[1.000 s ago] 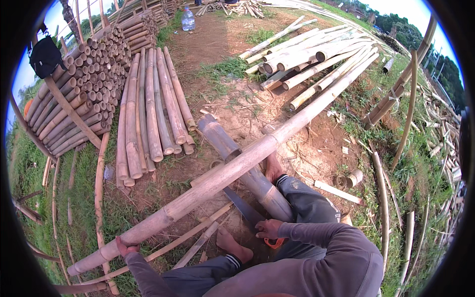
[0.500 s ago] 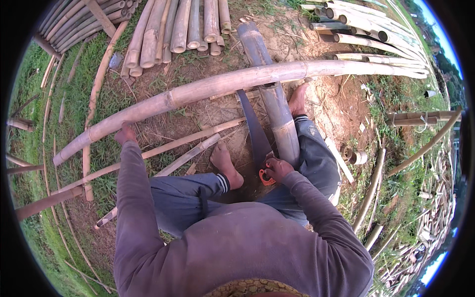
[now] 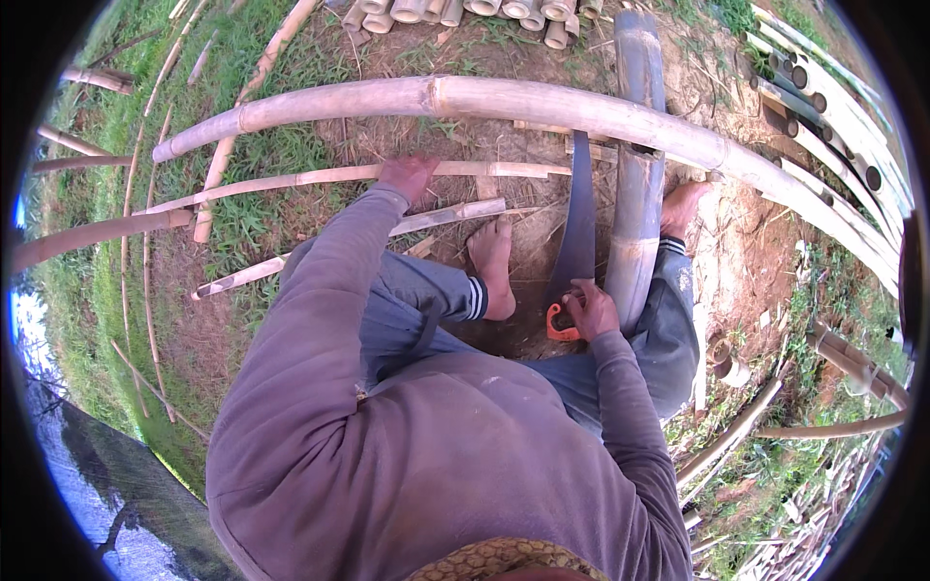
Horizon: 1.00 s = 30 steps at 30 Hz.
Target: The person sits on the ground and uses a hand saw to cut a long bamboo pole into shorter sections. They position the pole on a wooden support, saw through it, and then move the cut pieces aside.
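A long pale bamboo pole (image 3: 387, 100) lies crosswise over a thick grey bamboo log (image 3: 635, 247), which slopes down beside my right leg. My right hand (image 3: 593, 312) is closed at the orange handle of a handsaw (image 3: 576, 218). The dark blade points away from me, left of the log, its tip at the pole's near edge. My left hand (image 3: 409, 176) is over a thin bamboo strip (image 3: 320, 177), apart from the pole. Motion smears its fingers, so I cannot tell whether it touches the strip.
My bare feet (image 3: 492, 261) are on the dirt either side of the log. Cut bamboo ends (image 3: 455, 12) are stacked at the far side, and more bamboo poles (image 3: 814, 126) lie at the far right. A split bamboo piece (image 3: 417, 221) rests near my left leg.
My left hand has come off the pole's left part and moved right, toward me. My right hand stays at the saw handle. The whole view has shifted.
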### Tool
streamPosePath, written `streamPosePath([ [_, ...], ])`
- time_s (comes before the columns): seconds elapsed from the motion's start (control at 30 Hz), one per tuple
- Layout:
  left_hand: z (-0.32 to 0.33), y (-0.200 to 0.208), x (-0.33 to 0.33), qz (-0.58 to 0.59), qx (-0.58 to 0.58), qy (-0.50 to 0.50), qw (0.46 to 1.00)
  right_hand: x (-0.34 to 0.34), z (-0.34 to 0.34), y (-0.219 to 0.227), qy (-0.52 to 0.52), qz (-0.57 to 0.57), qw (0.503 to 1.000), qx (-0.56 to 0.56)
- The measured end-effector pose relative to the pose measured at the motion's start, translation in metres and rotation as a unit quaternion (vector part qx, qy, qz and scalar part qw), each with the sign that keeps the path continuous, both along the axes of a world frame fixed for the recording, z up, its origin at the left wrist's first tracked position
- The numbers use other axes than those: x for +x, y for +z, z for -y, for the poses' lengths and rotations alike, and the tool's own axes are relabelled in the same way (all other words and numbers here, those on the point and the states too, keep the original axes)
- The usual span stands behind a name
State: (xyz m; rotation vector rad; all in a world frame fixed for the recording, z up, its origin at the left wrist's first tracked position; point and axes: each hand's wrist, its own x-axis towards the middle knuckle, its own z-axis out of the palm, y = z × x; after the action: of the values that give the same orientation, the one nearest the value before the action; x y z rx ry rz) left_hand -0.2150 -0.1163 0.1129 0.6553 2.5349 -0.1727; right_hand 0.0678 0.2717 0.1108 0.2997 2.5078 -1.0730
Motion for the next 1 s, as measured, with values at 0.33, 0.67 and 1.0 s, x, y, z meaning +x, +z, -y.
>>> streamPosePath([
  [0.33, 0.094, 0.070, 0.012, 0.012, -0.009, -0.061, 0.998, -0.117, 0.071, 0.062, 0.156, -0.379, 0.898, 0.158],
  [0.67, 0.052, 0.108, 0.046, -0.173, 0.152, -0.102, 0.968, -0.132, 0.075, 0.105, 0.165, -0.387, 0.852, 0.311],
  [1.0, 0.064, 0.128, -0.005, -0.310, 0.197, -0.073, 0.927, -0.155, 0.028, 0.098, 0.135, -0.386, 0.846, 0.342],
])
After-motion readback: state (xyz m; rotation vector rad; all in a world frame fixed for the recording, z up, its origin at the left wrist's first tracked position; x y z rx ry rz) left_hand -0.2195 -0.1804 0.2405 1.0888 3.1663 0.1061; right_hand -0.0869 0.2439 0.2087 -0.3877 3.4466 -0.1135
